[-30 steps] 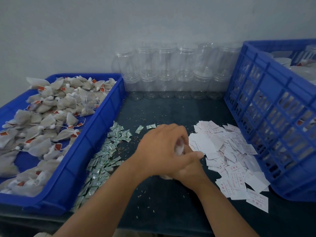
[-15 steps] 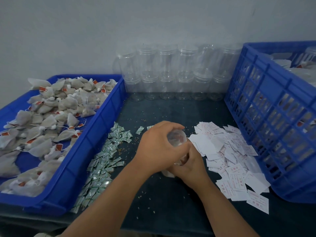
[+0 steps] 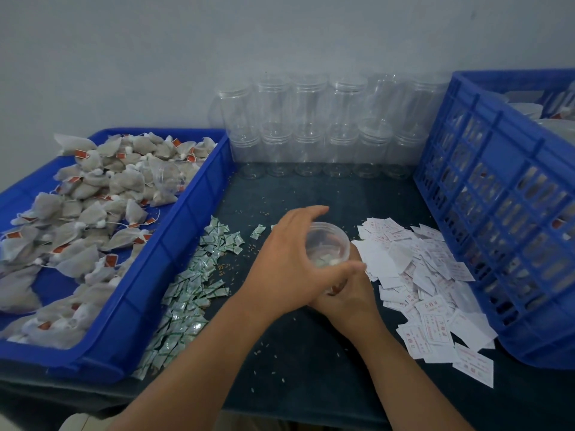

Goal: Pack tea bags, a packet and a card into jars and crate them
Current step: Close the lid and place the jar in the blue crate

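Head view: left hand (image 3: 289, 262) curls round the open clear jar (image 3: 326, 244), right hand (image 3: 348, 298) grips its base, middle of table (image 3: 280, 353).

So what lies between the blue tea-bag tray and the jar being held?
Head view: a strip of small green-and-white packets beside the tray, then loose grains on the dark table before the jar.

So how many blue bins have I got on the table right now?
2. A shallow blue tray holding tea bags sits at the left. A tall slatted blue crate stands at the right, cut off by the frame edge, so anything beyond it is hidden.
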